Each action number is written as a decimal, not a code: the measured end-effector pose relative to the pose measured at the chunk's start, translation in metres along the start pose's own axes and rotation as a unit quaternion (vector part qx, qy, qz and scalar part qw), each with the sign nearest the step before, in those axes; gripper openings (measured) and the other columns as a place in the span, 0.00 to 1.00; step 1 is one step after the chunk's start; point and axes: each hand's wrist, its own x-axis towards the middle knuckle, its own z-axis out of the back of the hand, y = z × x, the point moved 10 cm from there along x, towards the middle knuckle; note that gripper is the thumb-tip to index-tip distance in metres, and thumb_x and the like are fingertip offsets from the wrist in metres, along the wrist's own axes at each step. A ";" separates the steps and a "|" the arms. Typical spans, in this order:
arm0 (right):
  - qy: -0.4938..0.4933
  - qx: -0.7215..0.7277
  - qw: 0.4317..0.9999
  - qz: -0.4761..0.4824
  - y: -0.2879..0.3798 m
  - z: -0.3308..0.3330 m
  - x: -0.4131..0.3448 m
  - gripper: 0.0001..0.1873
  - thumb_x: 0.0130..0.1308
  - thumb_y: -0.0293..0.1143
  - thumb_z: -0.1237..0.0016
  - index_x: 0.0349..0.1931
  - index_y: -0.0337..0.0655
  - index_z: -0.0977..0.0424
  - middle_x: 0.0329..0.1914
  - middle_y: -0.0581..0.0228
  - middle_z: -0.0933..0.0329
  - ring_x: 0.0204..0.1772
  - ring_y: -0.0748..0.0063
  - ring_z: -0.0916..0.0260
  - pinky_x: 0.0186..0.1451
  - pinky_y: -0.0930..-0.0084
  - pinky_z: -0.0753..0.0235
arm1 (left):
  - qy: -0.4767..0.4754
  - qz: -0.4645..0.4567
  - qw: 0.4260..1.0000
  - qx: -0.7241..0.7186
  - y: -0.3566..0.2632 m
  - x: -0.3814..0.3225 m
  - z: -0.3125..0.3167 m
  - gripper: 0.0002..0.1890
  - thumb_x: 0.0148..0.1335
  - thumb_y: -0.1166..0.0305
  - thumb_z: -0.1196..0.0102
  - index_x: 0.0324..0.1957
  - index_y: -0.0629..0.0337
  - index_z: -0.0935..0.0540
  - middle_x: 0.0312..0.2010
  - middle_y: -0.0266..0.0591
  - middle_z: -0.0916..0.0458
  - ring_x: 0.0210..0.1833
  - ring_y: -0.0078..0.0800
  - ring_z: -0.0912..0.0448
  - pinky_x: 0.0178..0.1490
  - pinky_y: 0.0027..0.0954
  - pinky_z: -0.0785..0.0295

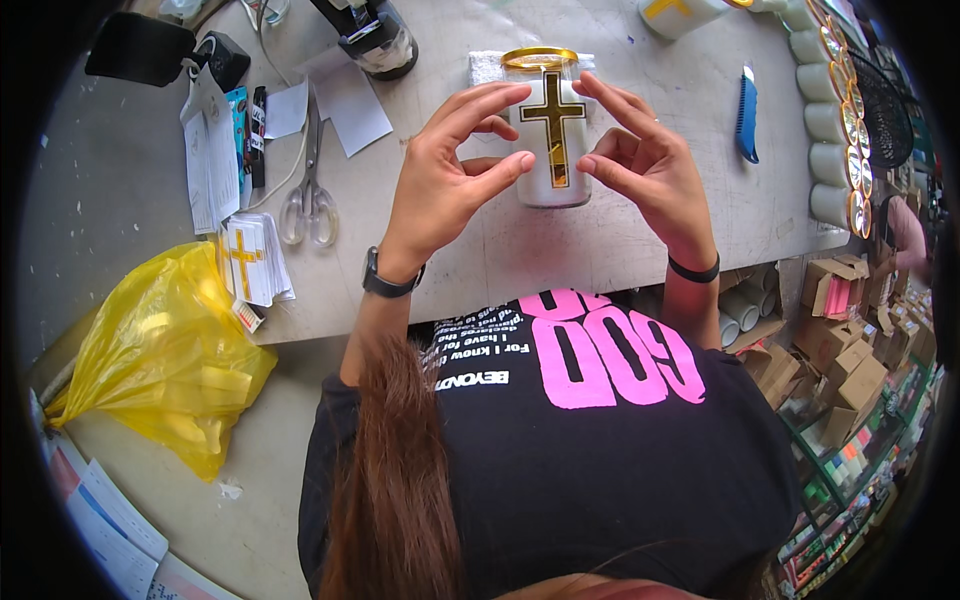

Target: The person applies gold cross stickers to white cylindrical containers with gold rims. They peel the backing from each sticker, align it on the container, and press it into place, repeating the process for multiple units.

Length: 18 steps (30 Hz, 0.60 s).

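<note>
A glass jar candle (551, 196) with white filling and a gold-rimmed top is in front of me, at the far part of the worktable. On its front is a shiny gold cross sticker (556, 112) with a dark outline. My left hand (454, 150) is at the jar's left side, its thumb and fingers spread beside the cross. At the right side my right hand (645, 157) mirrors it, thumb and index finger apart. Whether the fingertips press on the glass or sticker is hard to tell. A folded white cloth (486, 67) shows behind the jar.
Scissors (310, 187), stacked cross sticker sheets (255, 259) and a yellow plastic bag (172, 352) lie to the left. A black tape dispenser (375, 45) stands beyond. On the right are a blue cutter knife (747, 120) and a row of jar candles (829, 161).
</note>
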 end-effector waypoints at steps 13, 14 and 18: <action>-0.035 -0.045 0.998 -0.013 -0.001 0.001 -0.007 0.38 0.63 0.18 0.42 0.74 0.43 0.38 0.74 0.64 0.39 0.36 0.89 0.32 0.39 0.89 0.28 | 0.007 0.002 1.000 -0.009 0.002 0.002 -0.005 0.32 0.58 0.79 0.33 0.66 0.55 0.25 0.66 0.39 0.30 0.56 0.26 0.24 0.52 0.27 0.14; -0.035 -0.043 0.998 -0.022 -0.001 0.001 -0.007 0.38 0.63 0.18 0.42 0.74 0.44 0.38 0.74 0.64 0.39 0.36 0.89 0.32 0.38 0.89 0.28 | 0.007 0.003 1.000 -0.011 0.002 0.001 -0.005 0.32 0.58 0.79 0.33 0.66 0.55 0.25 0.66 0.39 0.30 0.56 0.26 0.25 0.52 0.28 0.14; -0.032 -0.042 0.998 -0.022 0.000 0.001 -0.005 0.38 0.62 0.18 0.42 0.73 0.44 0.37 0.74 0.63 0.39 0.35 0.89 0.30 0.37 0.89 0.28 | 0.006 0.004 1.000 -0.012 0.002 0.001 -0.005 0.33 0.58 0.79 0.33 0.66 0.55 0.26 0.66 0.39 0.30 0.56 0.26 0.25 0.52 0.28 0.14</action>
